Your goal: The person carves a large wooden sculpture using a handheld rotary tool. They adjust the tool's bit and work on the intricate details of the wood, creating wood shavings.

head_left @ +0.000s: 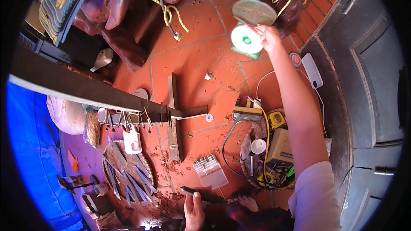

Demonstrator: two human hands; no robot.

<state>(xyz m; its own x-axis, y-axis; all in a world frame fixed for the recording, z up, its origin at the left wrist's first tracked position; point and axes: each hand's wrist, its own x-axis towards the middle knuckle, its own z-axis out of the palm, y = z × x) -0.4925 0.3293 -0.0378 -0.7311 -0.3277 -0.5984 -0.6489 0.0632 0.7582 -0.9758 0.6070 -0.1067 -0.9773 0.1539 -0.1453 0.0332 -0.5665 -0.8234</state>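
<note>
My right arm stretches far forward. My right hand (269, 37) is closed at the edge of a green dial scale (245, 42), its fingers between the white dial and the round pan (254, 12). Glare washes out the dial, and the exact grip is partly hidden. Low in the middle, my left hand (194, 214) has its thumb on a dark, long, bar-shaped thing (206, 195); the other fingers are mostly hidden. Just beyond it lies an open clear case (209, 171) with a row of small bits.
A round basket (261, 186) of tools and cables sits right, a power strip (247, 113) at its far edge. Several chisel-like blades lie on a woven tray (147, 162). A beam (85, 87) crosses the left; a white power bank-like block (312, 70) lies by the grey door (379, 85).
</note>
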